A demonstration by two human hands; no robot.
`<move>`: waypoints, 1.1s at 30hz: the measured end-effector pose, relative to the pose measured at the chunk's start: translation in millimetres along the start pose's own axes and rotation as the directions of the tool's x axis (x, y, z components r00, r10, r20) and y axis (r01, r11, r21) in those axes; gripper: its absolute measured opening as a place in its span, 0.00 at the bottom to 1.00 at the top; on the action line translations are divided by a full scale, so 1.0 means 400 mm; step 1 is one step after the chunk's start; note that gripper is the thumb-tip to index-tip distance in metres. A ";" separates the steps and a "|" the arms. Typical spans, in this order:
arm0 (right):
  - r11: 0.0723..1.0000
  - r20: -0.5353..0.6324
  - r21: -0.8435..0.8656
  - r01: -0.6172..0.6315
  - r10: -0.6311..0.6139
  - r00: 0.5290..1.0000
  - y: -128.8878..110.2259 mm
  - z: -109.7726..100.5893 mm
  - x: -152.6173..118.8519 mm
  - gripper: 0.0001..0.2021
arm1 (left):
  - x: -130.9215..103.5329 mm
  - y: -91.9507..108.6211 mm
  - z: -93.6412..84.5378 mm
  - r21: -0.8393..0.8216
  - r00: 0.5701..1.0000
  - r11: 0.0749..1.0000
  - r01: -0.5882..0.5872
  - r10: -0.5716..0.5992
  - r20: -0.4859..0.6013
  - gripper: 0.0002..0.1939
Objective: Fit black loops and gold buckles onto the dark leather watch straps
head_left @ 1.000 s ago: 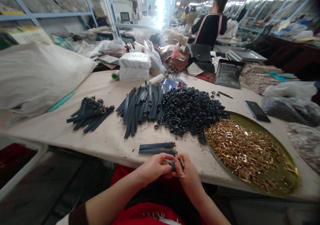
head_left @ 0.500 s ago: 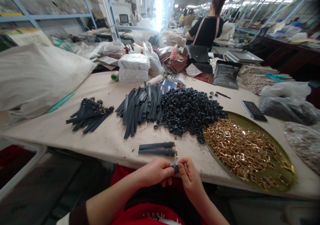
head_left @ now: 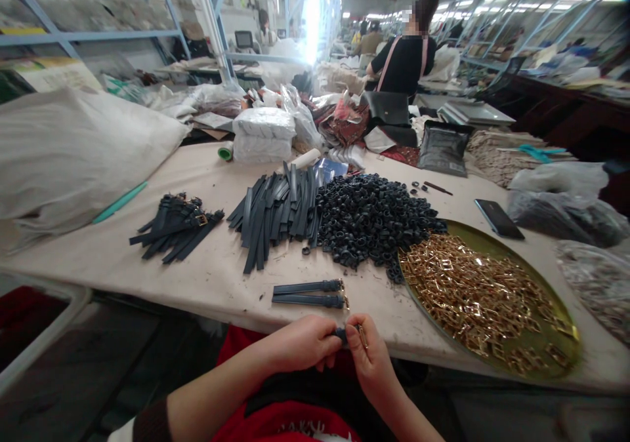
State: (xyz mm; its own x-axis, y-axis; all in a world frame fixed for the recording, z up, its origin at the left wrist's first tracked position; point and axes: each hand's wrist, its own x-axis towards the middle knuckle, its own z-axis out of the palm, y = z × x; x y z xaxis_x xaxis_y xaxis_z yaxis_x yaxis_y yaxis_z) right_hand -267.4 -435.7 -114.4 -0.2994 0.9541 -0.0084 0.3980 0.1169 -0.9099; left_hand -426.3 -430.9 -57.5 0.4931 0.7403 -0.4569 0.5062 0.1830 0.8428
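Close to my body, just off the table's front edge, my left hand [head_left: 311,342] pinches a dark strap [head_left: 339,332], most of which its fingers hide. My right hand [head_left: 365,350] is closed on the strap's other end, where a gold buckle [head_left: 363,336] shows between the fingers. Two buckled dark straps [head_left: 308,294] lie side by side on the table just beyond my hands. Farther off are a pile of plain dark straps [head_left: 275,212] and a heap of small dark loops [head_left: 374,219]. Gold buckles [head_left: 462,291] fill much of a round brass-coloured tray [head_left: 566,357] on the right.
A bundle of buckled straps [head_left: 174,225] lies at left, near a white cloth sack [head_left: 79,147] and a teal strip [head_left: 119,202]. A phone [head_left: 499,219] lies at right. Wrapped packs [head_left: 264,134] and bags line the table's back. A person [head_left: 406,58] stands beyond.
My right hand has shifted slightly left and tilted, showing more of the gold buckle. Less of the dark strap shows between my hands. The piles on the table look the same.
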 end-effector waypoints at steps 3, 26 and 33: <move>0.998 0.055 -0.028 0.057 -0.055 0.997 0.003 -0.005 0.011 0.11 | -0.002 -0.002 -0.015 0.036 1.000 0.999 -0.004 0.003 0.015 0.13; 0.875 -0.069 -0.415 0.250 -0.304 0.950 0.110 0.075 0.171 0.23 | 0.070 -0.096 -0.050 0.860 0.859 0.508 0.055 0.415 -0.300 0.19; 0.827 -0.001 -0.452 0.336 -0.377 0.926 0.178 0.049 0.186 0.24 | -0.065 -0.162 -0.239 0.692 0.686 0.555 0.463 0.270 -0.675 0.23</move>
State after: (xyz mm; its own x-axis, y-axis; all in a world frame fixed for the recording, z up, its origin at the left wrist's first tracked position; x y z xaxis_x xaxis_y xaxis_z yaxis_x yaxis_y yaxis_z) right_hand -278.4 -361.9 -187.9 -0.4263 0.8401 0.3355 0.6202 0.5414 -0.5677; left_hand -539.6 -400.2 -73.0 -0.0029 0.9944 0.1060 0.9982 -0.0034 0.0594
